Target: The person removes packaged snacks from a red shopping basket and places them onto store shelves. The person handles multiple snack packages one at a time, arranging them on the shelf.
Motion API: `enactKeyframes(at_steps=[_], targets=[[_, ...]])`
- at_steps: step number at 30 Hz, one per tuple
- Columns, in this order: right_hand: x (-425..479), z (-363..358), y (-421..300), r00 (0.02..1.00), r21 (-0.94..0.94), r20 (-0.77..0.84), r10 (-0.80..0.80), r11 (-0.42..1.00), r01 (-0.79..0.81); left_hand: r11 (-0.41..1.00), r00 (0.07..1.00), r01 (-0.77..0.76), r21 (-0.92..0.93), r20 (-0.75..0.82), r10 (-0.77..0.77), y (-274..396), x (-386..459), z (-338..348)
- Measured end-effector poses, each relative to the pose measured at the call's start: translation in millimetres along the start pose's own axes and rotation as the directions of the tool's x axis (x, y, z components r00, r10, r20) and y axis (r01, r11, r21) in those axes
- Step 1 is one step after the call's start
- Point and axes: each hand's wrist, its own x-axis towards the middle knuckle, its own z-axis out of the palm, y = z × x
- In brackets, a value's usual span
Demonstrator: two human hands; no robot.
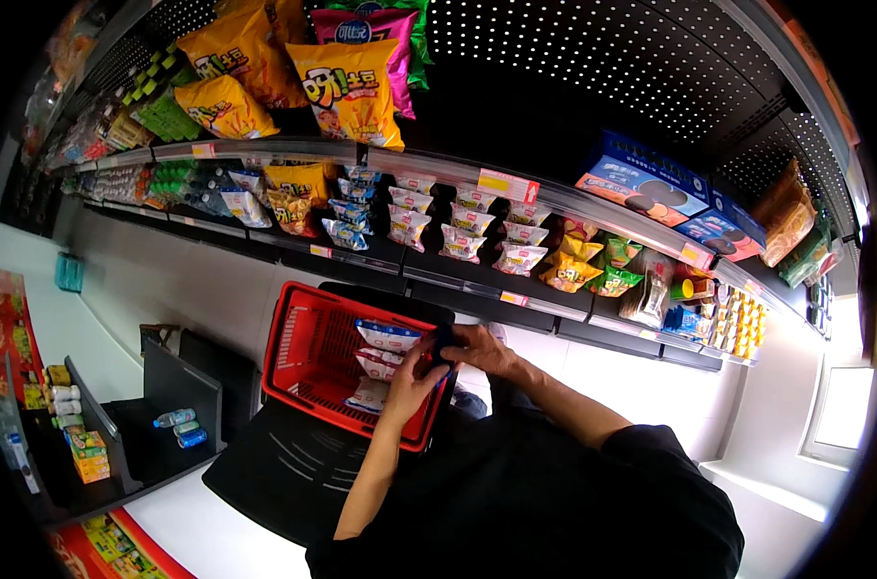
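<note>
Both my hands meet over the right side of a red plastic shopping basket [276, 347], which rests on a black chair [301, 463]. Between my left hand [412, 383] and my right hand [475, 351] is a small dark blue item, held by both; its kind is too dark to tell. Inside the basket lie several small snack bags in a row: a blue and white one [384, 335], a pink and white one [377, 363] and a pale one [368, 394] partly behind my left hand.
Ahead runs a shelf edge [438, 165] with large yellow snack bags [352, 90] and blue cookie boxes [645, 189] above. The lower shelf holds rows of small snack bags [462, 242]. At the left, a dark low shelf unit [181, 391] carries bottles [174, 417].
</note>
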Motion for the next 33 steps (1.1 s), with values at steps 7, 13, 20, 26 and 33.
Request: enactKeyframes(at_steps=[7,13,20,26,33], targets=[[-6,-39,-82,0.928,0.001,-0.3,-0.221,0.973,0.232,0.991,0.903,-0.076,-0.112,-0.429,0.021,88,79,-10],[-50,-80,-46,0.928,-0.049,-0.345,-0.138,0.99,0.129,0.945,0.746,-0.324,0.054,-0.6,0.29,127,176,-32],[-101,-84,-15,0.943,-0.258,-0.333,-0.018,0.963,-0.073,0.911,0.782,-0.276,0.306,-0.48,0.398,132,239,1],[-109,-100,-10,0.929,-0.247,-0.371,-0.008,0.965,-0.09,0.907,0.838,-0.299,0.298,-0.373,0.399,130,234,71],[-99,-114,-15,0.917,-0.322,-0.397,-0.042,0.942,-0.096,0.768,0.846,-0.387,0.51,-0.135,0.516,151,219,146]])
